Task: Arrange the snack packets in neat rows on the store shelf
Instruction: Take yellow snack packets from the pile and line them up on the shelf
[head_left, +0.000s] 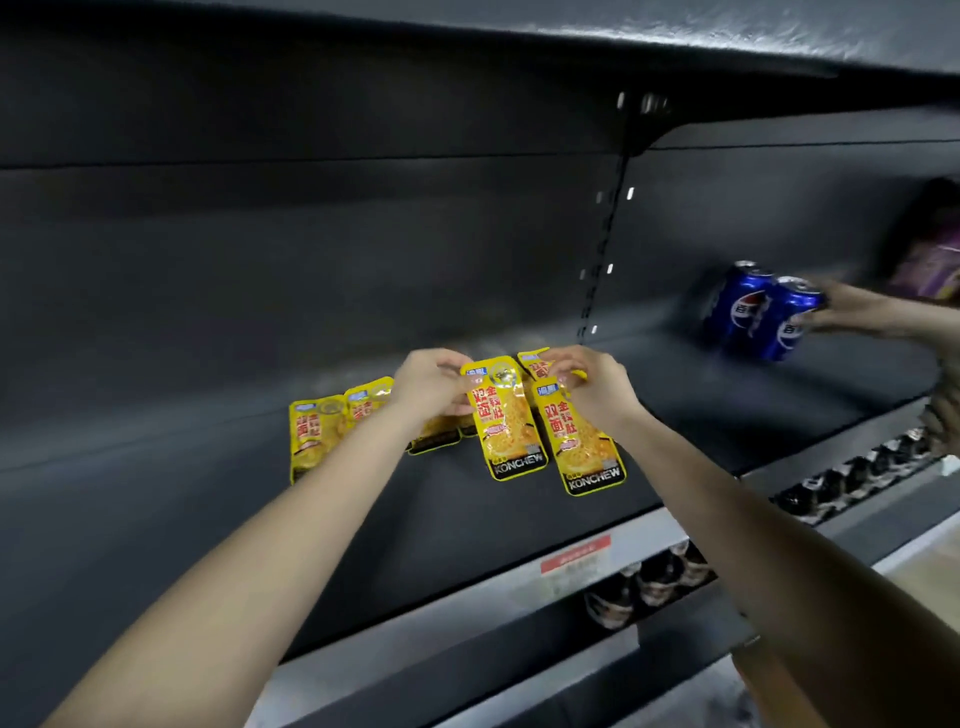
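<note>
1. Several dark bottles (654, 577) stand on the lower shelf (519, 670), nearest.
2. Above, yellow snack packets (314, 431) lie flat in a loose row on the dark shelf (467, 519).
3. At their tops, the left hand (431, 382) pinches the centre packet (509, 421); the right hand (587, 384) pinches the right packet (587, 447) beside it.
4. Farther right, another person's hand (857, 312) grips blue cans (753, 312).

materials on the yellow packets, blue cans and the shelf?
Yellow packets: likely printed plastic film, glossy, going by the glare patches and the clear window near the top.
Blue cans: probably aluminium with a shiny printed coat, given the bright highlights and silver rims.
Shelf: looks like painted sheet metal, dark and matte. The slotted upright behind hints at steel, but that is not certain.
</note>
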